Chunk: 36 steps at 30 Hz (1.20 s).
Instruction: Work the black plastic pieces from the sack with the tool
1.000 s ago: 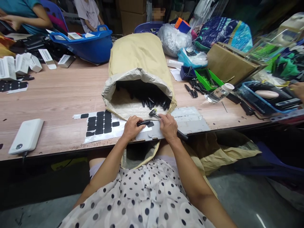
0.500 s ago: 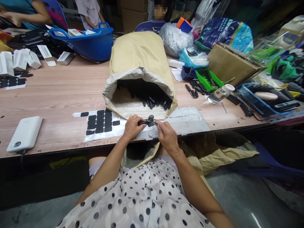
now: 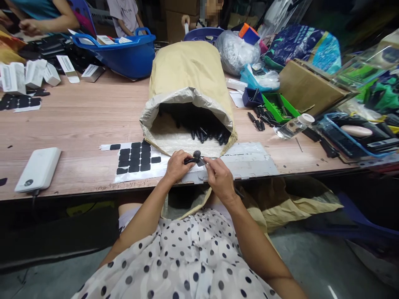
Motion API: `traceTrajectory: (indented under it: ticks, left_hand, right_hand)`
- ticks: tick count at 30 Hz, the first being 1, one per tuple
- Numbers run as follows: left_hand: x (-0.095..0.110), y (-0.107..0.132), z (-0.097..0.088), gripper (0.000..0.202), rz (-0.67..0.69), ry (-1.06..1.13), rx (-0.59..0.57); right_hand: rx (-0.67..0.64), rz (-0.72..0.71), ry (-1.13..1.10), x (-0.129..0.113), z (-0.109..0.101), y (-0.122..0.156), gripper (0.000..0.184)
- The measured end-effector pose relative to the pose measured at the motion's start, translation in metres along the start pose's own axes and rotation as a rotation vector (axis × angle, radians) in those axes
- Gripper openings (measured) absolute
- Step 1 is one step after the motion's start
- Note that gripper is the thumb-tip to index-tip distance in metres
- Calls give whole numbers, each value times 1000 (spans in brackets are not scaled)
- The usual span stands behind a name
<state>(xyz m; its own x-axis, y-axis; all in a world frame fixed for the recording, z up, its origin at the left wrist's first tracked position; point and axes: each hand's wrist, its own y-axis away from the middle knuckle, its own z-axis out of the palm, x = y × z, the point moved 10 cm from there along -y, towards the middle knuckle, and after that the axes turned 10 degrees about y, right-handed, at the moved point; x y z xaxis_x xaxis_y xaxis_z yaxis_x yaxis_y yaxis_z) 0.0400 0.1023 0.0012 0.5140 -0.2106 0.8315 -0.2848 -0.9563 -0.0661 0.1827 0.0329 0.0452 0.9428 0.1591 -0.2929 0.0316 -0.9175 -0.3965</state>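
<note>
No wording can be read anywhere in the frame. The white boxes (image 3: pixel 14 77) at the upper left carry dark print, too small to make out; the flat white box (image 3: pixel 66 66) just right of them bears a dark striped label, illegible. The cards (image 3: pixel 104 40) in the blue tub (image 3: pixel 131 62) at the top show faint lines only; the grey T-shirt (image 3: pixel 123 10) at the top edge has blurred lettering. The black part (image 3: pixel 188 160) in the left hand (image 3: pixel 176 166) and the small hammer (image 3: pixel 197 155) in the right hand (image 3: pixel 220 178), at the centre, show no legible marking.
</note>
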Motion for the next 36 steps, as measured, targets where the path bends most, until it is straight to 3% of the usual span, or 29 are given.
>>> traceTrajectory:
  ticks: [9,18,23,25,27,30,36]
  left_hand:
    - [5,2,-1,11,10,-35,13]
    - [5,2,-5,17,24,29,1]
    - [25,18,-12,14,93,91,-8]
    - [35,34,-8,12,103,143,-113]
    - [42,57,5,11,76,158,-318]
    - [36,91,21,11,-10,-23,-559]
    - [-13,108,31,19,-258,-521,-590]
  right_hand:
    - [30,100,230,50,21,-30,28]
    - [51,113,309,47,26,-24,27]
    - [53,114,308,47,26,-25,27]
    - [55,112,313,46,26,-24,27]
    - [58,110,322,44,26,-24,26]
    - [61,115,330,43,26,-24,26]
    - [60,116,325,43,27,-24,26]
